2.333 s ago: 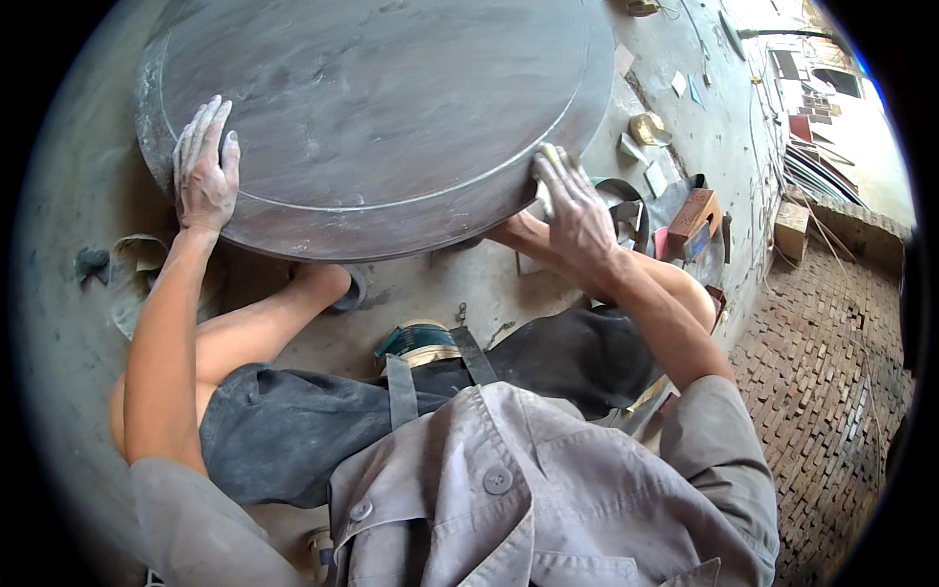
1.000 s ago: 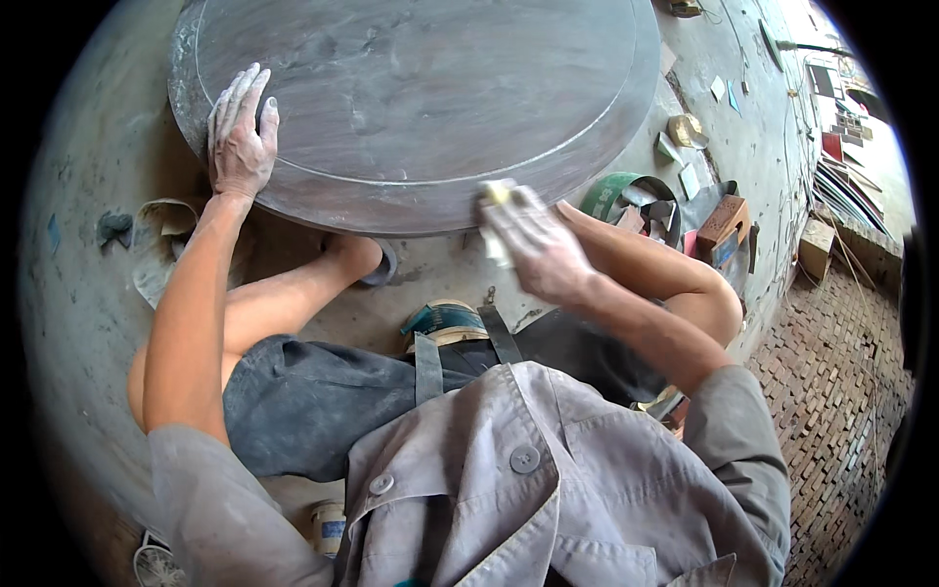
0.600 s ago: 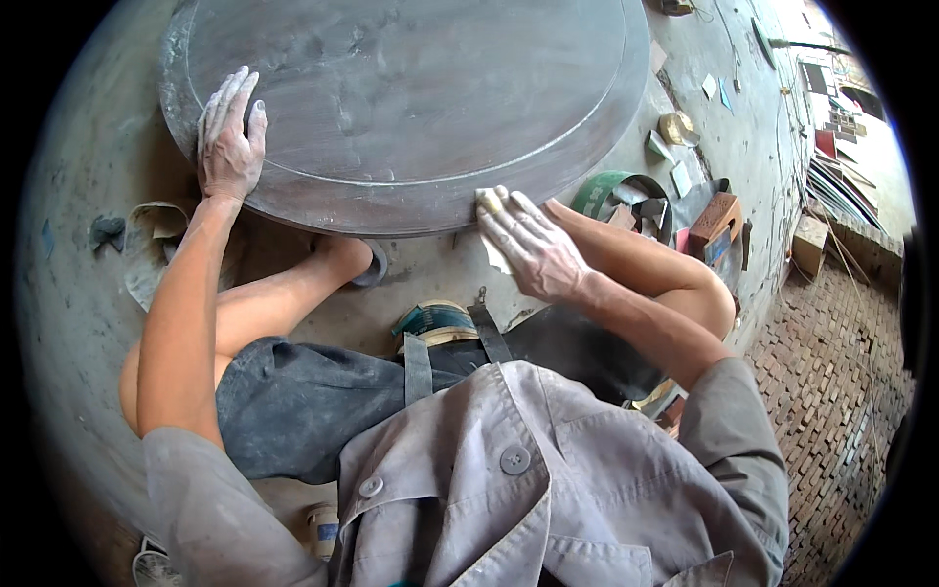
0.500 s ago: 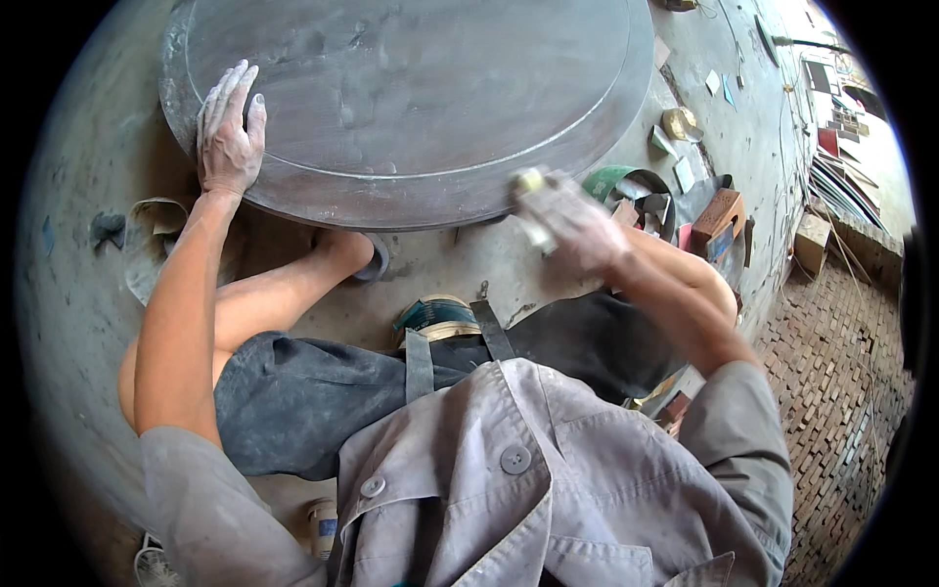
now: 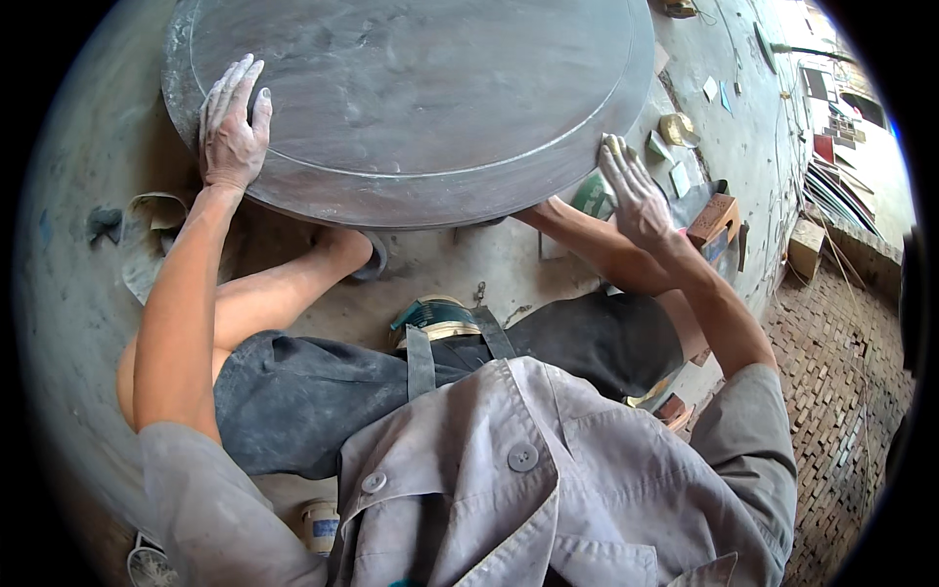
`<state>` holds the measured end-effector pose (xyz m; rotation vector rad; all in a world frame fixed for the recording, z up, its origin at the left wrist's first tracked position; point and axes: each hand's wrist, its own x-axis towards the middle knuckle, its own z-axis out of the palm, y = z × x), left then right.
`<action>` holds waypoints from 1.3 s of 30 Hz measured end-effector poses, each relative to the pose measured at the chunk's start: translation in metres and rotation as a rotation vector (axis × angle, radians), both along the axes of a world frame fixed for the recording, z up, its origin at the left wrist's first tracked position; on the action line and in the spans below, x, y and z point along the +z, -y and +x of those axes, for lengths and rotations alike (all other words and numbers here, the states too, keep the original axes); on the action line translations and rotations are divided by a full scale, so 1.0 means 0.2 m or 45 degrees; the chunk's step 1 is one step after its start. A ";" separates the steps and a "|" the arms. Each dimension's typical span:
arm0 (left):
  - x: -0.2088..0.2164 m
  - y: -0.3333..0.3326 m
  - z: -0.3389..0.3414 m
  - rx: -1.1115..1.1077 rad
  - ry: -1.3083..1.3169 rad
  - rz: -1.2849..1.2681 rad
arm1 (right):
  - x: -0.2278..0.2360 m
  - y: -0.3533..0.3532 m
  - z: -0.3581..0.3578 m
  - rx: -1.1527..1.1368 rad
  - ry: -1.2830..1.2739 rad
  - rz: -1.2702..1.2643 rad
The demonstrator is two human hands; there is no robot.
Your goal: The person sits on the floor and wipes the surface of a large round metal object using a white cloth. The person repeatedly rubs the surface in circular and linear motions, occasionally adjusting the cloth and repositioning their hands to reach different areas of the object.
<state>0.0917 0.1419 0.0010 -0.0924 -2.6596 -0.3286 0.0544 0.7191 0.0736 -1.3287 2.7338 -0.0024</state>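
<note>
A round, dark brown-grey tabletop [image 5: 421, 108] with a pale groove near its rim fills the upper middle, streaked with whitish dust. My left hand [image 5: 233, 137] lies flat on its left rim, fingers stretched and dusted white, holding nothing. At the right rim is my right hand [image 5: 638, 191], also powdery, its fingers long and close together along the edge. A pale yellowish bit shows at those fingertips. It looks like the edge of a thin pad under the fingers, mostly hidden by the hand.
Below the tabletop, a green-and-cream tub [image 5: 437, 318] stands between my legs. Right of the tabletop lie a green round container [image 5: 592, 196], a brick-red block [image 5: 714, 219], a yellowish bowl-like piece [image 5: 679, 129] and scattered scraps. A crumpled pale bag-like object [image 5: 156, 210] sits at left.
My right hand has swept right and up along the rim, from the tabletop's lower edge to its right side. My right lower leg now shows beneath it. The left hand stays in place.
</note>
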 end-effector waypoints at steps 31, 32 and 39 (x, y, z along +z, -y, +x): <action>-0.05 -0.03 0.00 0.010 -0.054 0.099 | -0.10 1.09 0.50 0.393 0.283 -0.103; -0.04 -0.04 -0.01 0.019 -0.065 0.100 | -0.08 0.94 0.47 0.332 0.302 -0.070; -0.03 -0.04 -0.01 0.041 -0.083 0.088 | -0.15 1.23 0.60 0.226 0.291 -0.222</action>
